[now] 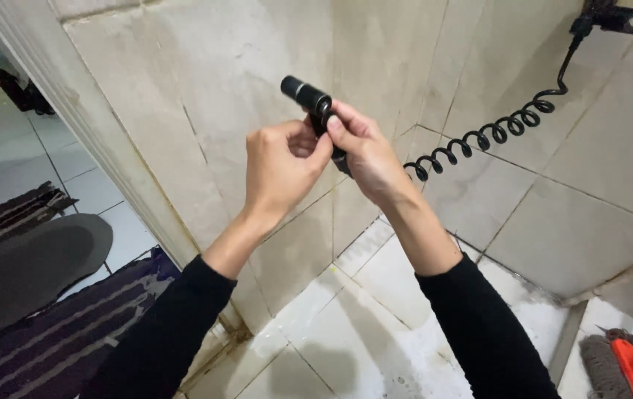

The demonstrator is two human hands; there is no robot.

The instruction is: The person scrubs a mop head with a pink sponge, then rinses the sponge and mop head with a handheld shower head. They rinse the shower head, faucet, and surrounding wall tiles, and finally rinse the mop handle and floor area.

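Note:
I hold a black hand-held spray nozzle (306, 95) up in front of a beige tiled wall. My right hand (364, 151) wraps around its handle, thumb on top. My left hand (281, 164) meets it from the left, fingertips pinching at the nozzle's trigger area just under the head. A black coiled hose (488, 137) runs from the handle rightwards and up to a black wall bracket (613, 16) in the top right corner. Both arms wear black sleeves.
The wet white tiled floor (346, 332) lies below. A beige door frame (50, 96) stands left, with dark striped mats (50, 340) and a grey mat (28, 258) beyond it. A red-handled brush (630, 362) lies at the bottom right.

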